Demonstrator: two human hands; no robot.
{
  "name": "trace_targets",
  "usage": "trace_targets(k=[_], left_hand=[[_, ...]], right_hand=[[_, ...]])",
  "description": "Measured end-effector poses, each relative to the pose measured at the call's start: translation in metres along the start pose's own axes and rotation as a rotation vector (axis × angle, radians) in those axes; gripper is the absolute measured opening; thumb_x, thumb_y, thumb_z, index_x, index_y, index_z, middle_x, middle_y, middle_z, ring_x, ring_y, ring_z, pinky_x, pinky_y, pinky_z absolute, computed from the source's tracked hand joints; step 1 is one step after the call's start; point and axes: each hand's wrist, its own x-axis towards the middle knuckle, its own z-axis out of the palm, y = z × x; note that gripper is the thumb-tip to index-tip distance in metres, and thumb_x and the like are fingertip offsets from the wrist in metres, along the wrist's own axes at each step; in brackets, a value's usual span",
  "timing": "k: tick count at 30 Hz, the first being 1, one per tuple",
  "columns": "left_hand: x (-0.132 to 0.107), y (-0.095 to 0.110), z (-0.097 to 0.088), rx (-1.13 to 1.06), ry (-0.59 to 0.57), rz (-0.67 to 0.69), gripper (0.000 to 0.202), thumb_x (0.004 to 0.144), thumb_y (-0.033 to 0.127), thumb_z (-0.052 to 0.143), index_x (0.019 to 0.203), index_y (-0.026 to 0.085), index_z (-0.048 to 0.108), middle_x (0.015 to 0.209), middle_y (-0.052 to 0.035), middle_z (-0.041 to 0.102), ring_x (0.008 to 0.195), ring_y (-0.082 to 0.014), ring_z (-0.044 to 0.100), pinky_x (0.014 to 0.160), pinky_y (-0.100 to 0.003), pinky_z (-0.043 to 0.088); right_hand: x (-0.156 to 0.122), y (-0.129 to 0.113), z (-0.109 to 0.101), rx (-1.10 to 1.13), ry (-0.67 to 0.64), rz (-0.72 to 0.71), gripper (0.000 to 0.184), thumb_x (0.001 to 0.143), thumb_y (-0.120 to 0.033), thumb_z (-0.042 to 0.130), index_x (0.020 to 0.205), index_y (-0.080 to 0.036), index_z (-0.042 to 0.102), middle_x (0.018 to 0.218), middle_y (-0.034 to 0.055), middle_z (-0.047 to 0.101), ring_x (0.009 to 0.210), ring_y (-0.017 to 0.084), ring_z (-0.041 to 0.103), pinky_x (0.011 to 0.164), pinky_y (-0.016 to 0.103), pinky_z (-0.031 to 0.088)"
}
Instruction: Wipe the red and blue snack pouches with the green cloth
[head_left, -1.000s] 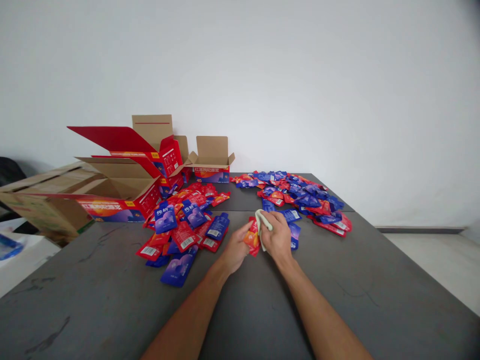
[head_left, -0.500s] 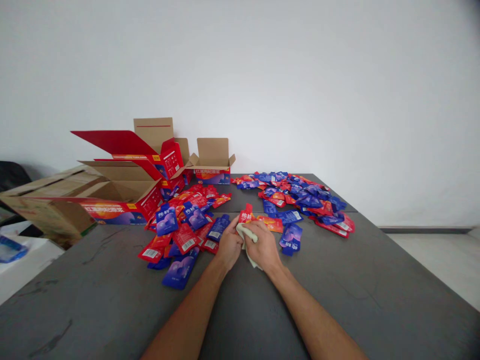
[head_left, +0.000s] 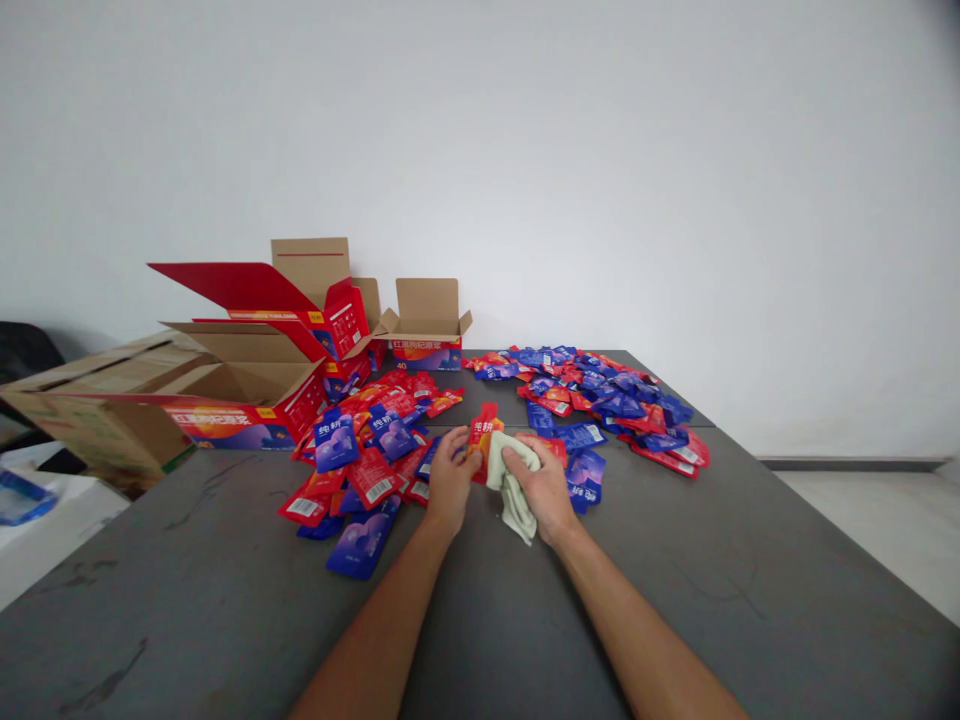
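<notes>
Pinching the flat red-orange plastic pouch [head_left: 480, 431] at twelve o'clock, the left hand [head_left: 451, 482] closes its fingers; the right hand [head_left: 547, 492] clutches the pale-green cloth [head_left: 516, 500], now shifted toward three o'clock, baring more print.

"What's changed at the red pouch [head_left: 481, 434]?"
"Left hand [head_left: 451, 482] and right hand [head_left: 547, 490] have drawn apart on either side of it; the cloth [head_left: 515, 502] has shifted right, hanging looser below it; more pouch shows."
</notes>
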Motion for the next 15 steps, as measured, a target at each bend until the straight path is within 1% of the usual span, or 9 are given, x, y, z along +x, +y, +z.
trace_targets(k=[2, 4, 7, 9, 12, 13, 15], left_hand=[[0.001, -0.004, 0.0, 0.078, -0.011, -0.004, 0.045, 0.07, 0.025, 0.076, 0.114, 0.019, 0.065, 0.115, -0.0115, 0.07, 0.097, -0.0221, 0.068, 0.085, -0.034, 0.052], [-0.001, -0.006, 0.004, 0.071, -0.064, -0.037, 0.039, 0.073, 0.029, 0.075, 0.109, 0.018, 0.069, 0.11, -0.0109, 0.072, 0.096, -0.0233, 0.068, 0.087, -0.036, 0.052], [-0.005, -0.003, 0.012, -0.075, -0.126, -0.115, 0.037, 0.078, 0.037, 0.07, 0.109, 0.017, 0.071, 0.109, -0.0099, 0.073, 0.1, -0.0245, 0.068, 0.092, -0.037, 0.05], [-0.009, 0.002, 0.016, -0.197, -0.173, -0.176, 0.038, 0.081, 0.038, 0.067, 0.112, 0.018, 0.07, 0.111, -0.0094, 0.072, 0.102, -0.0247, 0.067, 0.093, -0.036, 0.05], [-0.011, 0.009, 0.019, -0.313, -0.224, -0.23, 0.042, 0.078, 0.029, 0.068, 0.119, 0.019, 0.065, 0.112, -0.0085, 0.072, 0.103, -0.0241, 0.067, 0.092, -0.035, 0.05], [-0.01, 0.01, 0.018, -0.337, -0.217, -0.241, 0.046, 0.076, 0.024, 0.069, 0.122, 0.02, 0.063, 0.111, -0.008, 0.072, 0.102, -0.0236, 0.068, 0.091, -0.035, 0.051], [-0.009, 0.012, 0.016, -0.375, -0.178, -0.255, 0.058, 0.072, 0.016, 0.069, 0.128, 0.021, 0.057, 0.107, -0.0067, 0.073, 0.097, -0.0219, 0.069, 0.089, -0.034, 0.051]], right_hand=[[-0.001, -0.001, 0.0, 0.019, -0.008, 0.0, 0.046, 0.079, -0.054, 0.072, 0.104, -0.016, 0.067, 0.087, 0.0051, 0.07, 0.07, 0.017, 0.061, 0.063, 0.027, 0.05], [-0.001, 0.0, 0.001, 0.025, -0.038, -0.019, 0.044, 0.08, -0.052, 0.072, 0.106, -0.017, 0.068, 0.093, 0.0063, 0.072, 0.075, 0.019, 0.064, 0.067, 0.029, 0.052], [-0.002, 0.003, 0.003, -0.017, -0.069, -0.086, 0.039, 0.084, -0.046, 0.068, 0.112, -0.019, 0.07, 0.105, 0.0075, 0.073, 0.087, 0.021, 0.067, 0.079, 0.033, 0.054], [-0.001, 0.007, 0.003, -0.11, -0.039, -0.162, 0.033, 0.087, -0.04, 0.065, 0.113, -0.021, 0.071, 0.109, 0.0076, 0.072, 0.094, 0.022, 0.067, 0.086, 0.035, 0.053], [0.002, 0.016, 0.0, -0.313, -0.009, -0.337, 0.027, 0.089, -0.03, 0.06, 0.113, -0.024, 0.072, 0.111, 0.0072, 0.072, 0.101, 0.023, 0.065, 0.095, 0.039, 0.05], [0.002, 0.018, -0.001, -0.38, -0.027, -0.395, 0.028, 0.089, -0.026, 0.058, 0.114, -0.025, 0.072, 0.111, 0.0071, 0.071, 0.103, 0.023, 0.064, 0.096, 0.039, 0.049], [0.001, 0.02, -0.002, -0.491, -0.105, -0.487, 0.032, 0.089, -0.021, 0.055, 0.117, -0.027, 0.071, 0.11, 0.0071, 0.069, 0.103, 0.022, 0.063, 0.095, 0.038, 0.049]])
